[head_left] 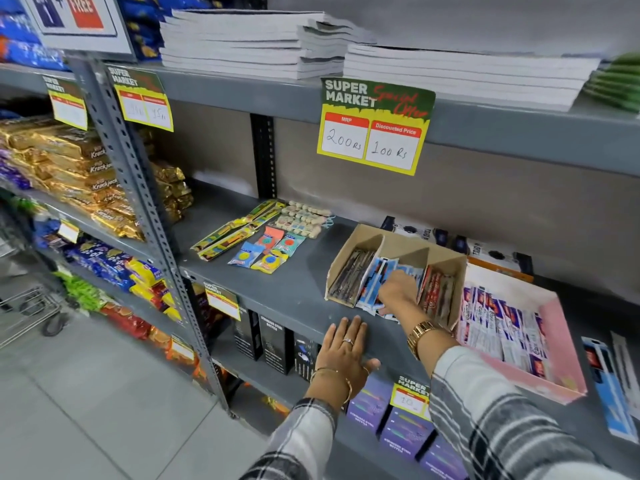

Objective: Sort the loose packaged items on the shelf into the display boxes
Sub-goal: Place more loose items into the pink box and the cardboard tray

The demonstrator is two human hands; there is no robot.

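A brown cardboard display box (367, 233) with three slots stands on the grey shelf (277, 292): black packets on the left, blue packets (372, 282) in the middle, red packets (438, 292) on the right. My right hand (398, 292) reaches into the middle slot, its fingers down among the blue packets; whether it grips one is hidden. Flat on the shelf's front edge rests my left hand (344, 348), fingers spread, holding nothing. A pink display box (568, 341) of white-and-blue packets stands to the right. Loose packets (266, 249) lie at the left of the shelf.
Long yellow packs (235, 230) and beige strips (304, 216) lie behind the loose packets. Two long blue packs (606, 386) lie at the far right. Notebook stacks (249, 43) fill the shelf above, boxed bottles (273, 344) the shelf below. A price card (374, 126) hangs overhead.
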